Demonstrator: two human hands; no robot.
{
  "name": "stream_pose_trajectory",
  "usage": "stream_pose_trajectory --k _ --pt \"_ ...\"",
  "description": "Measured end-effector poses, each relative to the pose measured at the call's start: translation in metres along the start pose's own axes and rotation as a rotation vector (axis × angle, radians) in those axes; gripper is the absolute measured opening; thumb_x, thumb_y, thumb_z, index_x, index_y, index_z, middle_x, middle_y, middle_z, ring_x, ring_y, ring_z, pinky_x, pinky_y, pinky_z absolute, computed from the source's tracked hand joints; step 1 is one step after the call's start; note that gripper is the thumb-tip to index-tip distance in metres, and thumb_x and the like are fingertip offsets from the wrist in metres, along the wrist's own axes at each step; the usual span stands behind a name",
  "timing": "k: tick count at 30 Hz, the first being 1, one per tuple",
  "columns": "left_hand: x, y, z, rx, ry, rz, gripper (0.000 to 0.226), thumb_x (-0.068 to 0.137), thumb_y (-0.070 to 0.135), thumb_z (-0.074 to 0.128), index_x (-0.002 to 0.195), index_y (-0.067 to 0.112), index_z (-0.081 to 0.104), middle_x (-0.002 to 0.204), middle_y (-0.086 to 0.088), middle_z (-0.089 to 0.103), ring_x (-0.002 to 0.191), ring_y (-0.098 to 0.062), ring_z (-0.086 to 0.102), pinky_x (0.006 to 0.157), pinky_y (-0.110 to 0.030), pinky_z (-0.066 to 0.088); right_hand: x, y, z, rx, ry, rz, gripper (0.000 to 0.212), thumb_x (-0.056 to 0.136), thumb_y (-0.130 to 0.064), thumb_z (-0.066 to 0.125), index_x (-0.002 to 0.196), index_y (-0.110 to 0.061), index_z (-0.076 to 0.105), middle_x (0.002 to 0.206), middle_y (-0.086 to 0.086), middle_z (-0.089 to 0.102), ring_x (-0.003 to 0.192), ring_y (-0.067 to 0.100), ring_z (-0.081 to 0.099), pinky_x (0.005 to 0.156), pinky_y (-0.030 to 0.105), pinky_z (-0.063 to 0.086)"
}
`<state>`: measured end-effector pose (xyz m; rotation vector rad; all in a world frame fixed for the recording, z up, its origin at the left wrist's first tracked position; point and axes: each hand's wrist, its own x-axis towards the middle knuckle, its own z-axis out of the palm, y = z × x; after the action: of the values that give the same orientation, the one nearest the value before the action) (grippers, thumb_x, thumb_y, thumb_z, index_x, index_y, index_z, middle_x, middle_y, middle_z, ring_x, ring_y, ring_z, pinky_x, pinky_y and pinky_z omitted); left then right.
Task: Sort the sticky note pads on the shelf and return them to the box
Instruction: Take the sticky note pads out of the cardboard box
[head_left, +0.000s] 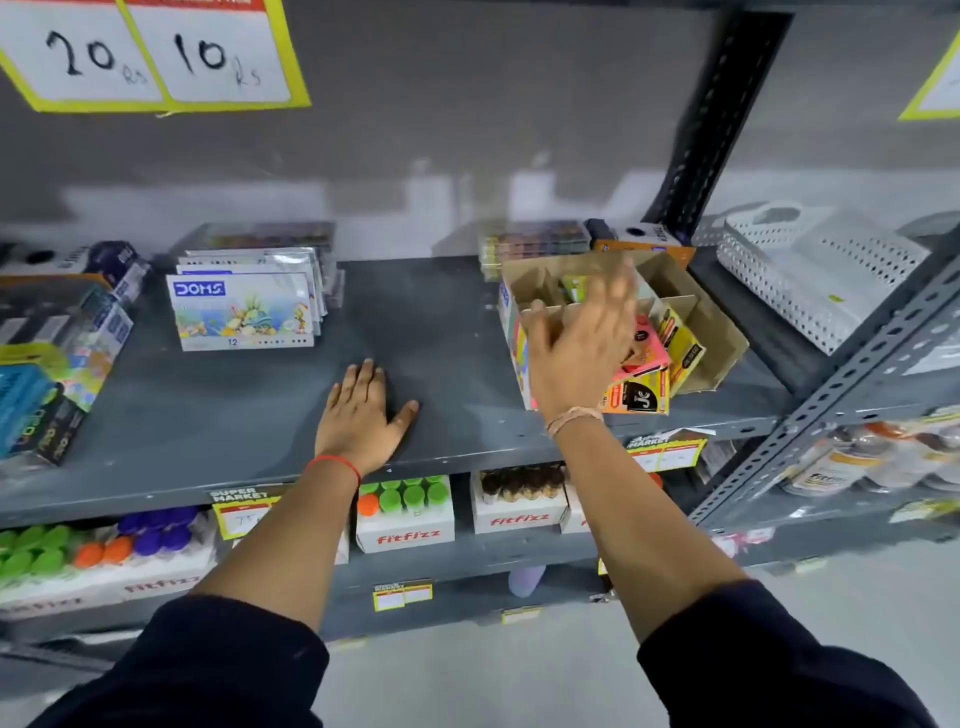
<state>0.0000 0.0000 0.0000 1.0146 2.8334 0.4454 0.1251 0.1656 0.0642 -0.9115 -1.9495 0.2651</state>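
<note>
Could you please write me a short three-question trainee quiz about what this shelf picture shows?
1. True or false: the left hand lies flat on the grey metal shelf.
2. Which hand is over the divided brown cardboard box?
3. The pink sticky note pad is: A) inside the box, B) on the floor.

Key: 1 true; 2 the right hand, blurred, apparently empty; 3 A.

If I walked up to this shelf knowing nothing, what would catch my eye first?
Probably the two bare arms reaching in: the left hand lies flat on the grey shelf, while the right hand, blurred, is raised in front of a cardboard box with dividers. Bright pink and yellow sticky note pads stand out inside that box. Up at the top left hang yellow-edged price signs reading 20 and 10.
</note>
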Motion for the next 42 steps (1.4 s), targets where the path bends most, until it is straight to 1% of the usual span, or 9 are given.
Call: stream_pose_trajectory --k 3,8,12,15,20,25,31,36,42 --pt "0.000 -0.002 0.001 0.024 -0.003 -0.007 0.070 0.092 0.048 0.034 0.145 0.007 0.016 0.158 -0.008 0.010 0.146 -0.022 0.005 0.120 -0.037 0.007 0.008 0.028 -0.010 -0.100 0.002 0.455 0.081 0.085 -0.049 0.049 0.144 -0.003 0.018 0.155 0.023 0.004 0.144 0.038 0.004 0.116 0.047 0.008" --pt "0.001 0.001 0.001 0.038 -0.004 -0.004 0.068 0.093 0.046 0.034 0.145 0.005 0.016 0.158 -0.009 0.010 0.146 -0.022 0.006 0.120 -0.038 0.008 0.001 0.054 -0.018 -0.076 -0.048 0.743 0.104 0.075 -0.054 0.063 0.146 -0.006 0.003 0.155 0.021 0.001 0.142 0.039 0.005 0.115 0.050 0.013" --pt "-0.001 0.001 0.001 0.061 -0.006 -0.006 0.068 0.093 0.045 0.033 0.145 0.005 0.016 0.158 -0.009 0.010 0.146 -0.023 0.006 0.121 -0.038 0.008 -0.003 0.050 -0.016 0.083 -0.044 0.901 0.107 0.070 -0.040 0.075 0.145 -0.004 0.007 0.149 0.022 0.018 0.131 0.038 0.027 0.109 0.047 0.026" --pt "-0.001 0.002 0.000 0.067 -0.014 -0.006 0.068 0.093 0.046 0.032 0.145 0.005 0.015 0.158 -0.010 0.010 0.146 -0.023 0.006 0.121 -0.038 0.008 0.005 0.046 -0.015 0.130 -0.051 0.964 0.106 0.068 -0.035 0.078 0.144 -0.006 0.010 0.139 0.018 0.035 0.126 0.036 0.034 0.106 0.048 0.031" --pt "-0.002 0.001 0.000 0.061 -0.016 -0.002 0.068 0.093 0.045 0.033 0.145 0.005 0.015 0.158 -0.010 0.010 0.146 -0.023 0.005 0.121 -0.038 0.007 0.004 0.062 -0.020 0.272 -0.205 1.226 0.089 0.064 -0.041 0.078 0.132 -0.007 0.032 0.134 0.016 0.044 0.124 0.035 0.043 0.103 0.050 0.040" --pt "-0.001 0.000 0.001 0.062 -0.012 0.000 0.069 0.093 0.046 0.032 0.145 0.005 0.015 0.158 -0.010 0.010 0.146 -0.023 0.005 0.121 -0.039 0.008 0.017 0.055 -0.028 0.102 -0.121 1.129 0.093 0.058 -0.043 0.082 0.127 -0.010 0.029 0.132 0.015 0.038 0.121 0.033 0.039 0.096 0.047 0.041" --pt "0.000 0.000 0.001 0.067 -0.007 -0.001 0.068 0.093 0.046 0.032 0.145 0.005 0.015 0.158 -0.010 0.011 0.146 -0.024 0.006 0.121 -0.039 0.008 0.018 0.051 -0.027 0.228 -0.155 1.004 0.084 0.061 -0.031 0.083 0.121 -0.014 0.028 0.126 0.017 0.046 0.106 0.039 0.057 0.080 0.044 0.049" --pt "-0.001 0.000 0.002 0.069 -0.006 0.000 0.068 0.093 0.046 0.032 0.145 0.006 0.015 0.158 -0.009 0.010 0.146 -0.023 0.006 0.120 -0.038 0.007 0.018 0.056 -0.026 0.322 -0.234 1.006 0.082 0.063 -0.031 0.082 0.125 -0.011 0.032 0.120 0.012 0.059 0.108 0.034 0.059 0.087 0.043 0.048" --pt "0.000 -0.002 0.004 0.076 -0.008 -0.004 0.068 0.093 0.047 0.031 0.145 0.007 0.015 0.158 -0.009 0.010 0.146 -0.023 0.005 0.120 -0.037 0.007 0.018 0.055 -0.022 0.378 -0.242 0.984 0.077 0.065 -0.026 0.080 0.123 -0.010 0.033 0.119 0.011 0.059 0.108 0.033 0.058 0.089 0.041 0.047"
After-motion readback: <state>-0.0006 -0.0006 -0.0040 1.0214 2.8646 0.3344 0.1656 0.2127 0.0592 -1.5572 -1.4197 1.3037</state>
